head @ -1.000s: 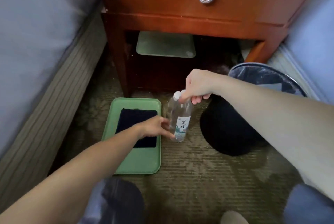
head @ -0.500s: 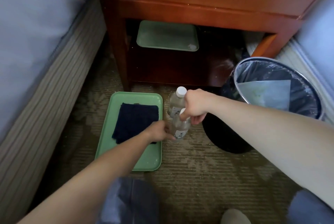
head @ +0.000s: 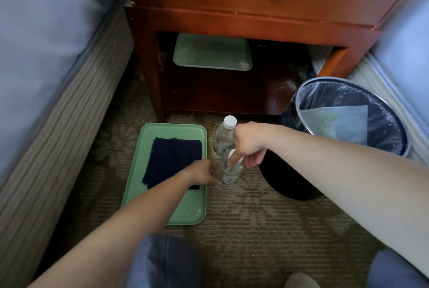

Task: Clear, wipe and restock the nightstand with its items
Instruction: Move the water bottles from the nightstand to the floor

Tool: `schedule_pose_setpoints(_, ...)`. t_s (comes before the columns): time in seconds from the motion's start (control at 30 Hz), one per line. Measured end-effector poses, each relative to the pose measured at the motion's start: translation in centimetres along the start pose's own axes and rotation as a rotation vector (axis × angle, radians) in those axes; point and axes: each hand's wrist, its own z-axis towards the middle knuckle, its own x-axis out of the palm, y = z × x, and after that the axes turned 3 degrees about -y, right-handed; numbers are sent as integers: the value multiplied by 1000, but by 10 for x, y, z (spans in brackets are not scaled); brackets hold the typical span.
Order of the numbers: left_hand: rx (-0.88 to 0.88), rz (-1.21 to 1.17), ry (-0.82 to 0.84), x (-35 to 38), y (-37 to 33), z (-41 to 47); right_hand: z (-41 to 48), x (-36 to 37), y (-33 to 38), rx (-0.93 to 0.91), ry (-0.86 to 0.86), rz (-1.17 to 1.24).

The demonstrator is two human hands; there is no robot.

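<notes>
- The right hand [head: 249, 146] pinches the white cap of a clear plastic water bottle [head: 230, 175].
- The left hand [head: 203, 173] grips the bottle's lower body.
- The bottle stands on the patterned carpet [head: 255, 229], just beside a pale green plastic tray [head: 185, 208].

Partly hidden
The cap of the bottle [head: 231, 172] is half covered by the right hand [head: 249, 146]; the label beneath is blurred.

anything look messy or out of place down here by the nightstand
Yes: pale specks litter the carpet and the nightstand's lower shelf. The green tray on that shelf has a white scrap or smudge at its near right corner. No liquid spill shows.
</notes>
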Motion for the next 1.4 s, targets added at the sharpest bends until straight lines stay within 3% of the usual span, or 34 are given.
schedule_pose_setpoints(0.13, 20, 81, 45, -17, -10, -11, -5, -4, 2, 2, -38, 34)
schedule_pose_setpoints(0.27, 18, 356, 192, -59, -28, -27, -12, -12, 7, -19, -153, 60)
schedule_pose_setpoints(0.37, 69, 429, 202, -104, -57, -42, -20, -31, 15, -104, -269, 95)
schedule_pose_setpoints(0.5, 243, 302, -4, -168, -114, -75, -41, -75, 34, -242, -519, 68)
schedule_pose_setpoints(0.73, 519, 284, -317, -280, -222, -145, -89, -199, 58, -554, -1118, 312)
schedule_pose_setpoints(0.87, 668, 109, -558, -325, -269, -161, -95, -265, 61, -592, -1319, 463)
schedule_pose_setpoints(0.97, 668, 55, -852, -361, -296, -141, -75, -307, 56, -482, -1291, 517)
schedule_pose_setpoints(1.07, 483, 395, -1090, -397, -317, -115, -45, -339, 54, -396, -1234, 458)
schedule_pose_setpoints(1.27, 224, 669, -971, -441, -326, -52, 6, -377, 71, -320, -1033, 219)
schedule_pose_setpoints(1.4, 173, 557, -968, -465, -329, -25, 31, -397, 78, -302, -939, 174)
